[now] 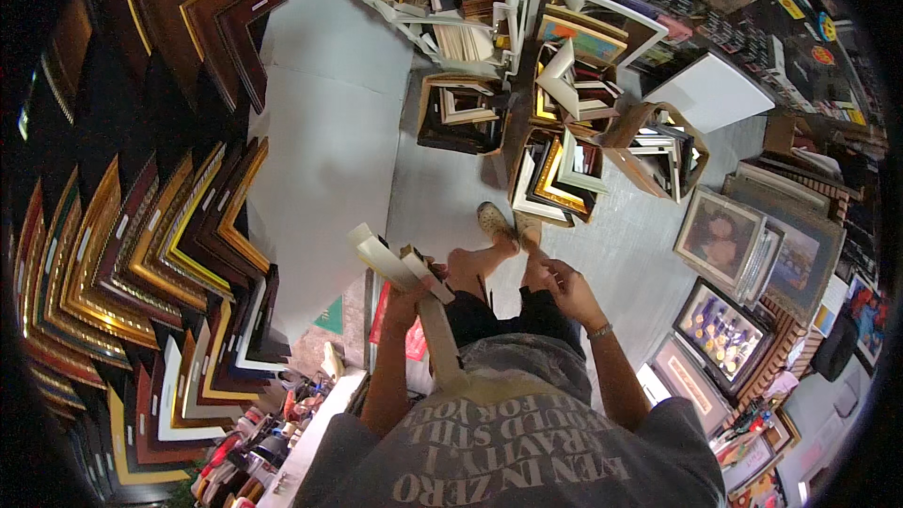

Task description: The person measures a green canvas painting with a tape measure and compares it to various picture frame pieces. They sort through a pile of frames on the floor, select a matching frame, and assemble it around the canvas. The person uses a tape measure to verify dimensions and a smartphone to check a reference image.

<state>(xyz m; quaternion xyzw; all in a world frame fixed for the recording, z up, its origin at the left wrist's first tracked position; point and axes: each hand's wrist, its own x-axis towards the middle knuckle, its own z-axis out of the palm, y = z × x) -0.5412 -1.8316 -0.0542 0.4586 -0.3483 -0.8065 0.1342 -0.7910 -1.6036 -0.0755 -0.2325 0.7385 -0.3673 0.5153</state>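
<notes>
My left hand point(407, 299) is closed around a cream frame corner sample point(435, 325), an L-shaped piece of moulding whose lower arm reaches down toward my shirt. Another pale moulding piece point(381, 257) angles up and left from the same grip; whether the two are joined is hard to tell. A brownish end point(414, 259) shows beside my fingers. My right hand point(571, 293) is near my right knee, its fingers loosely bent and apart, with nothing visible in it. A bracelet or watch point(600, 330) circles that wrist.
Frame corner samples point(141, 245) cover the dark wall at left. Ahead, cardboard boxes point(527, 190) hold more corners below a white shelf unit point(414, 14). Framed pictures point(720, 235) lean at right. A cluttered bench point(315, 433) stands at lower left. My shoes point(496, 221) are on the grey floor.
</notes>
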